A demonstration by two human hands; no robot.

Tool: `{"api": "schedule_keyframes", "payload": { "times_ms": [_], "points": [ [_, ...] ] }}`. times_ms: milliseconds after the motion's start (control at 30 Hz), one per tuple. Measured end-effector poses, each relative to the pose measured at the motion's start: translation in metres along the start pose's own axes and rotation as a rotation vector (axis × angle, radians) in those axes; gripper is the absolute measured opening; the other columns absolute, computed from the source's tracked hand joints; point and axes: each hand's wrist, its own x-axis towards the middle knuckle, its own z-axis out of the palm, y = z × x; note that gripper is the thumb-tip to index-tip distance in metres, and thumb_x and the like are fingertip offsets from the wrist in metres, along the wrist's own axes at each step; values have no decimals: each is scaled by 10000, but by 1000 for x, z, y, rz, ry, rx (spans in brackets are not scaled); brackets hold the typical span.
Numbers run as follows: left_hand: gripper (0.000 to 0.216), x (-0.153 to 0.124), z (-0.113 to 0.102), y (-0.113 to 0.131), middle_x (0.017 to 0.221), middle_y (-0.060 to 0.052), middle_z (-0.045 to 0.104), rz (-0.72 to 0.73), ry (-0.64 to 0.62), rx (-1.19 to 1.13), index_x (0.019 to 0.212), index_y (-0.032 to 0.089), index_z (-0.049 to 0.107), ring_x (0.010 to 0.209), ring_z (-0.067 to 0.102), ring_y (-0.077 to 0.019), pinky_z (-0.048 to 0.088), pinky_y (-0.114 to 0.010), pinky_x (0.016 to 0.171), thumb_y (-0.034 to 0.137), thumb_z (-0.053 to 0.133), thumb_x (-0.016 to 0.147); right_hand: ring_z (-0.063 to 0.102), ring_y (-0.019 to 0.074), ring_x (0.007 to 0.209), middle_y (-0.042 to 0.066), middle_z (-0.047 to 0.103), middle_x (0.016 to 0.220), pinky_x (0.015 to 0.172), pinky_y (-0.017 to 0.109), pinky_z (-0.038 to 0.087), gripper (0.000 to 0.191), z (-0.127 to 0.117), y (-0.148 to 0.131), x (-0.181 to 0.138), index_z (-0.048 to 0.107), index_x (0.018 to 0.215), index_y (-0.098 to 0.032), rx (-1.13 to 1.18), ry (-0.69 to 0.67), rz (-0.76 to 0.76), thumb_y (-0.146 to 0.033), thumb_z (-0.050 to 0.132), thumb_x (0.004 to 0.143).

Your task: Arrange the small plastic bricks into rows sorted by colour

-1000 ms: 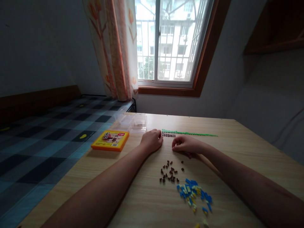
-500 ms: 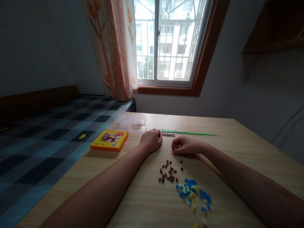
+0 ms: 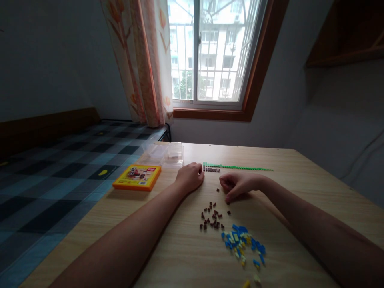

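Wood table [image 3: 171,248]: pale and grained, under both hands and reaching beyond them toward the wall [image 3: 279,128].
Window [image 3: 219,60]: bright and barred, beyond the hands, in a reddish-brown frame, with a flowered curtain [image 3: 147,80] at its left.
Bed [image 3: 75,172]: checked cover, left of the left hand.
Shelf [image 3: 345,44]: dark, high on the wall to the right of the right hand.
Clear tray [image 3: 176,162]: see-through plastic with sections, just beyond the left hand; what lies inside is too faint to tell.
Box [image 3: 138,178]: yellow and orange, flat, left of the left hand; its contents are hidden.
Left hand [image 3: 190,176]: fingers curled, resting beside the left ends of a green row [image 3: 237,167] and a short brown row [image 3: 211,169]; cannot tell whether it holds anything.
Right hand [image 3: 240,185]: thumb apart from the curled fingers, its tip at a small brown brick [image 3: 228,203].
Loose brown bricks [image 3: 214,218]: nearer the wearer than both hands.
Blue and yellow bricks [image 3: 240,236]: heaped nearer still, below the right hand.
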Motion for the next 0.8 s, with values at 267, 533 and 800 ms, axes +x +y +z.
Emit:
{"api": "schedule_keyframes", "payload": {
  "times_ms": [267,533,800],
  "points": [
    [212,-1,-2,1,978,-55,662,-13,-13,-12,877,217,637,841,617,-189,428,-290,687,359,479,888,372,76,596,-79,436,665,510,207,278,465,5,-20,-4,445,709,-185,-340,-101,-45,-470,804,633],
    [215,0,-3,2,976,-57,664,-14,-15,-3,873,214,636,840,618,-192,430,-293,687,360,478,887,389,69,569,-71,442,630,482,192,284,396,10,-13,4,447,683,-178,-375,73,-54,-440,744,705],
    [223,-1,-1,1,974,-56,661,-15,-8,-7,879,220,641,840,616,-193,435,-292,701,370,476,889,434,58,369,-72,519,600,292,164,344,335,14,9,12,368,757,-217,88,214,72,-371,665,748]
  ]
}}
